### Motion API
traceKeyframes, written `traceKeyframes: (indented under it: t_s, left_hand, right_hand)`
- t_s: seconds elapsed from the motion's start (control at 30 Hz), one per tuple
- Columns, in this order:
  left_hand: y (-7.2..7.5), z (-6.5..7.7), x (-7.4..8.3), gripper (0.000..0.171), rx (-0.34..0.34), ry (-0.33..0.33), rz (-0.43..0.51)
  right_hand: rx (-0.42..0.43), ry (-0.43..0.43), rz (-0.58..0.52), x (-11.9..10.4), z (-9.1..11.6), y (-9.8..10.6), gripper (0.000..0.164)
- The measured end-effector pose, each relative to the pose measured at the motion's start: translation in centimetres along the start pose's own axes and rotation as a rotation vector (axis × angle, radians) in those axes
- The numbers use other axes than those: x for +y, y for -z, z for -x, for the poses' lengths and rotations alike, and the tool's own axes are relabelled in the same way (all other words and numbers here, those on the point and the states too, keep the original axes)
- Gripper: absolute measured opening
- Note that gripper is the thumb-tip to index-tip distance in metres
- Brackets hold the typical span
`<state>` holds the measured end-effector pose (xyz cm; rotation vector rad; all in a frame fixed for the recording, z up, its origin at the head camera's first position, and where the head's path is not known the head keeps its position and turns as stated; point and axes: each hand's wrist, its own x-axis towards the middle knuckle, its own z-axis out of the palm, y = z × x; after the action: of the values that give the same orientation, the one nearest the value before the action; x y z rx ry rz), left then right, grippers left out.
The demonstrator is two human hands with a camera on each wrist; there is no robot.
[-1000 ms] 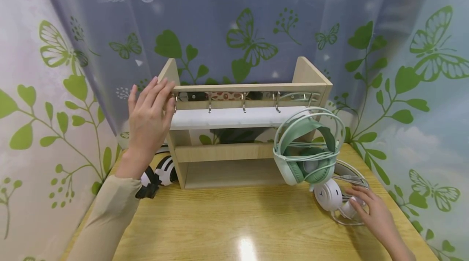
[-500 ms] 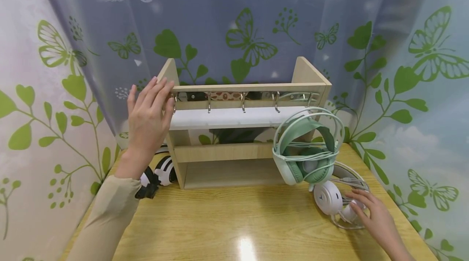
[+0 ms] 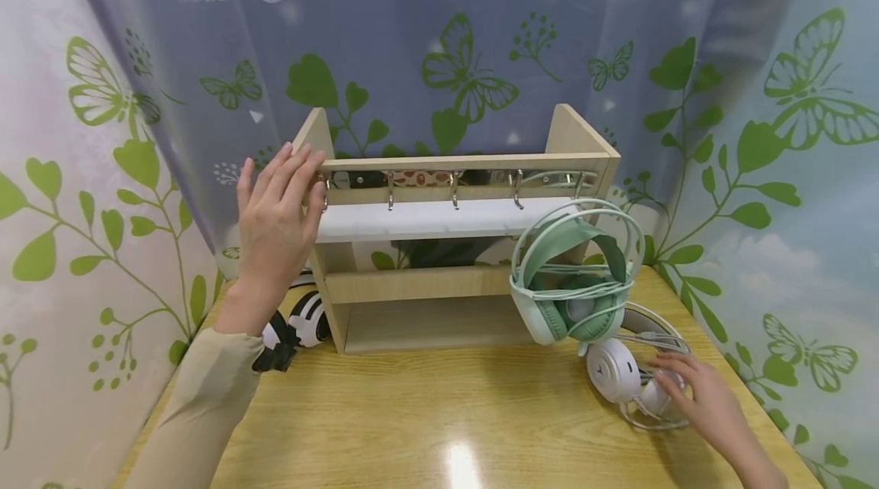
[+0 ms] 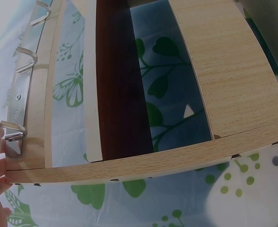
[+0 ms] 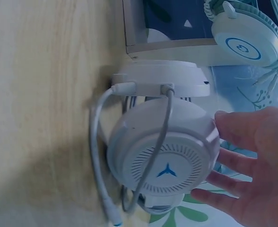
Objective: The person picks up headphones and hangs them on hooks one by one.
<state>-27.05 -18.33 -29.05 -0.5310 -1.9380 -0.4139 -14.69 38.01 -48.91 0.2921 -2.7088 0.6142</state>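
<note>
My left hand (image 3: 278, 233) rests on the upper left corner of a light wooden shelf rack (image 3: 474, 162), fingers stretched over its edge. In the left wrist view, only fingertips show by the end hook. My right hand (image 3: 707, 401) is at the white headphones (image 3: 613, 369) lying on the table right of the rack. In the right wrist view its thumb and spread fingers touch the edge of the near ear cup (image 5: 169, 151), which has a blue emblem. The headphones' cable lies partly across the cups. Mint-green headphones (image 3: 549, 317) hang on the rack's rightmost hook.
Several metal hooks (image 3: 454, 191) line the rack's top rail above a white shelf (image 3: 446, 218). Black-and-white headphones (image 3: 311, 319) stand left of the rack, partly behind my left arm. Butterfly-patterned curtains (image 3: 439, 39) surround the wooden table (image 3: 412, 428).
The white headphones have shifted slightly toward me, and their cable loop sits a little lower. Both hands keep nearly the same place. The head view has drifted a little.
</note>
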Motion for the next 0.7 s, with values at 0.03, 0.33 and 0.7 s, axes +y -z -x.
traceKeyframes:
  t_s: [0.03, 0.33, 0.7]
  left_hand:
    - [0.0, 0.0, 0.0, 0.038, -0.003, -0.002, -0.004]
    - [0.1, 0.0, 0.0, 0.039, -0.006, -0.005, 0.000]
    - [0.1, -0.1, 0.0, 0.038, -0.003, -0.009, -0.008]
  right_hand:
    - [-0.015, -0.008, 0.004, -0.1, -0.2, 0.2, 0.017]
    - [-0.036, -0.057, -0.001, 0.1, -2.1, 2.1, 0.023]
    - [-0.005, -0.117, -0.140, 1.7, -4.9, 3.6, 0.039]
